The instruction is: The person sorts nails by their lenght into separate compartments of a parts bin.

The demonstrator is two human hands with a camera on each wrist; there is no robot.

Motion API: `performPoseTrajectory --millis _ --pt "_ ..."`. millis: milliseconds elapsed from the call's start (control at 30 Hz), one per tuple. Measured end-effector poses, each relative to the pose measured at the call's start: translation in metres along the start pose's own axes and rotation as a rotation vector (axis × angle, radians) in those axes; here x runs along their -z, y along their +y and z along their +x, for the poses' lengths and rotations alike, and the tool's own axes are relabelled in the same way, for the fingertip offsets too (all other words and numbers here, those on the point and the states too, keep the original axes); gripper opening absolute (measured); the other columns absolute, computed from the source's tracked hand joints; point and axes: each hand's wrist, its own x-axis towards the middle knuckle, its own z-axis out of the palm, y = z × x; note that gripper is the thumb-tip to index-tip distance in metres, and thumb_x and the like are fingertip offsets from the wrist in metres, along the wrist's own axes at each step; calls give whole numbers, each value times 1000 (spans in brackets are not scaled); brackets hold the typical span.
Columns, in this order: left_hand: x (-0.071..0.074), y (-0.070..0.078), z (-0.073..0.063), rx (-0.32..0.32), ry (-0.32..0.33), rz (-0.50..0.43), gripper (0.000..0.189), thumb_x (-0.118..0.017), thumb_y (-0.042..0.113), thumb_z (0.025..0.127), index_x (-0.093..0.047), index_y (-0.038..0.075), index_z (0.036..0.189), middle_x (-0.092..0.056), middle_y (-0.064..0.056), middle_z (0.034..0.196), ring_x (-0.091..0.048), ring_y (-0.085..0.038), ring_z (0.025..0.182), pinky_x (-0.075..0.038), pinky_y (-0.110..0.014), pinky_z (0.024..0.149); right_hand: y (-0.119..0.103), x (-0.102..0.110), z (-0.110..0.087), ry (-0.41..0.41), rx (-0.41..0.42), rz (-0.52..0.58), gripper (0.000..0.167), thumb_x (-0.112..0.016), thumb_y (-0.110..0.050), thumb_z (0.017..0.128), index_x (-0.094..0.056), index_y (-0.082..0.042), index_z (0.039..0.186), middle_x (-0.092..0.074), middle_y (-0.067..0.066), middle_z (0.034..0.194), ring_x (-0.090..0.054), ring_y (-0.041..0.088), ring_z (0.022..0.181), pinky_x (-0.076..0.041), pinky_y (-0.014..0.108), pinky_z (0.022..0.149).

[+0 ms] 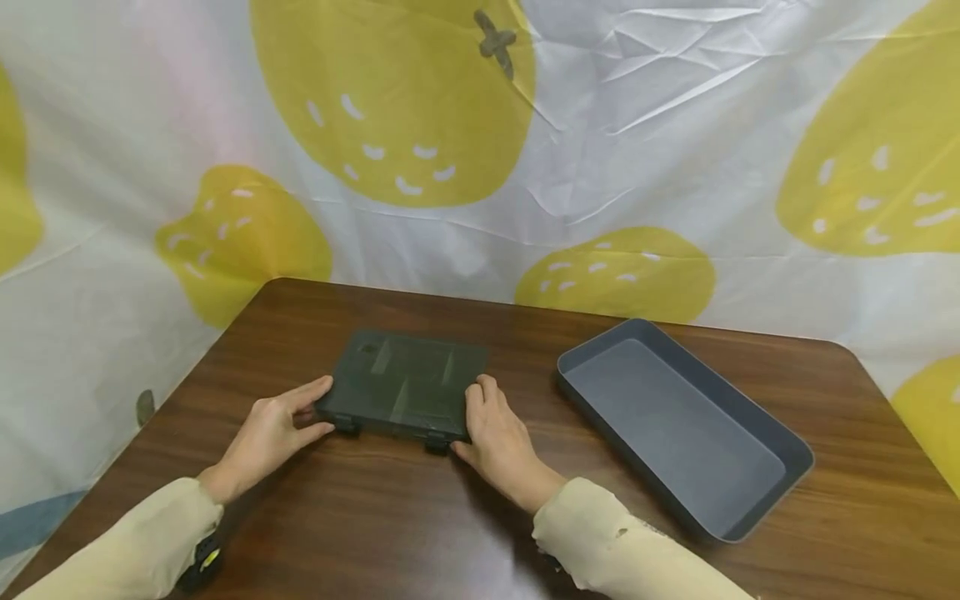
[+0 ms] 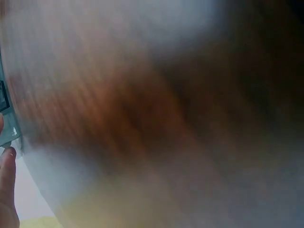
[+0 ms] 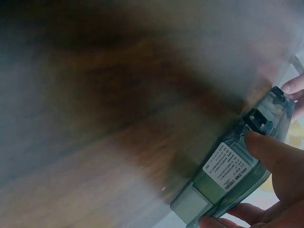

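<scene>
A dark green, see-through plastic compartment case (image 1: pixel 408 383) is at the middle left of the table, its lid down and two black latches along its near side. My left hand (image 1: pixel 264 433) grips its left near corner between thumb and fingers. At the right end, my right hand (image 1: pixel 501 437) holds it, with the thumb by the near side and the fingers along the right edge. In the right wrist view a white printed label (image 3: pixel 227 166) shows on the case's side. Only a sliver of the case (image 2: pixel 8 135) appears in the left wrist view. Whether it touches the table, I cannot tell.
A grey rectangular tray (image 1: pixel 675 433) with raised walls lies at an angle on the right of the brown wooden table (image 1: pixel 360 517). Behind the table hangs a white cloth (image 1: pixel 600 167) with a yellow fruit print. A black band (image 1: pixel 201 562) is on the left wrist.
</scene>
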Motion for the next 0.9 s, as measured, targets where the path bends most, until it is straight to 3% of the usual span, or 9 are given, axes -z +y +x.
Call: performPoseTrajectory --millis 167,333,600,900 --pt "-1 -1 -1 -3 16 -7 63 -78 -6 70 -53 -7 128 -55 -25 128 -65 -34 97 -56 -27 70 -2 -3 0 52 12 -31 57 -85 -24 70 -43 -1 100 -44 20 121 -52 32 103 -54 36 63" --pt "-1 -2 -1 -17 10 15 65 -79 -6 69 -53 -7 129 -54 -24 128 -64 -34 98 -56 -27 71 -1 -4 -1 50 0 -16 59 -85 -26 69 -43 -1 101 -45 21 123 -54 32 102 -55 37 66" --pt "-3 -4 -2 -83 27 60 68 -80 -4 67 -53 -6 129 -55 -24 128 -65 -32 96 -56 -28 70 4 -4 -3 98 25 64 64 -87 -29 66 -46 -1 106 -46 20 122 -53 34 106 -55 40 73" --pt "-4 -5 -2 -155 88 168 66 -83 -4 62 -58 -6 123 -60 -23 123 -65 -32 97 -56 -33 71 6 -5 -4 120 57 109 65 -85 -32 68 -46 1 109 -44 21 121 -51 34 108 -55 41 72"
